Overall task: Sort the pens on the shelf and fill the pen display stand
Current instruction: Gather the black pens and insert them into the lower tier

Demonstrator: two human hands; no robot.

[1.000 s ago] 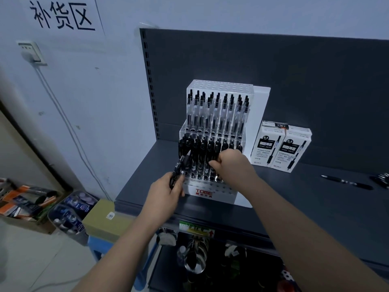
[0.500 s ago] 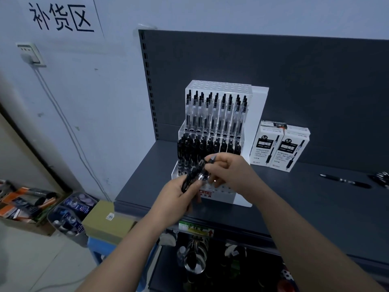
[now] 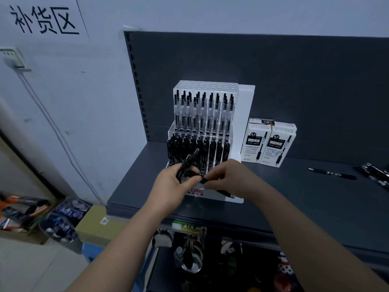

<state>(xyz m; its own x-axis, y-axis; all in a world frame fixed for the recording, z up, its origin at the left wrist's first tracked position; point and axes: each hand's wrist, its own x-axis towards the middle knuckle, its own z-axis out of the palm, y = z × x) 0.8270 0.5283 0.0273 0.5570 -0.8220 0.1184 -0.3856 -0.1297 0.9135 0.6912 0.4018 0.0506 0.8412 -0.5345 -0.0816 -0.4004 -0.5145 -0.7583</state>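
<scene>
Right hand (image 3: 229, 178) has left the display stand (image 3: 246, 106); its fingers now clamp one pen (image 3: 223, 191) from the left hand's (image 3: 170, 186) clamped bundle (image 3: 186, 163), ready for slotting.

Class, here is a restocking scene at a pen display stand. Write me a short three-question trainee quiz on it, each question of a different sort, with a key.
1. True or false: the two white pen boxes stand left of the pen display stand.
2. Multiple choice: the left hand holds (A) a bundle of black pens, (B) a white box, (C) nothing.
3. Fill in: the right hand pinches a single black pen in front of the stand's ____ tier.

Key:
1. False; they stand to its right on the shelf.
2. A.
3. Lower, the one with black pens; the upper tier holds clear pens.
</scene>
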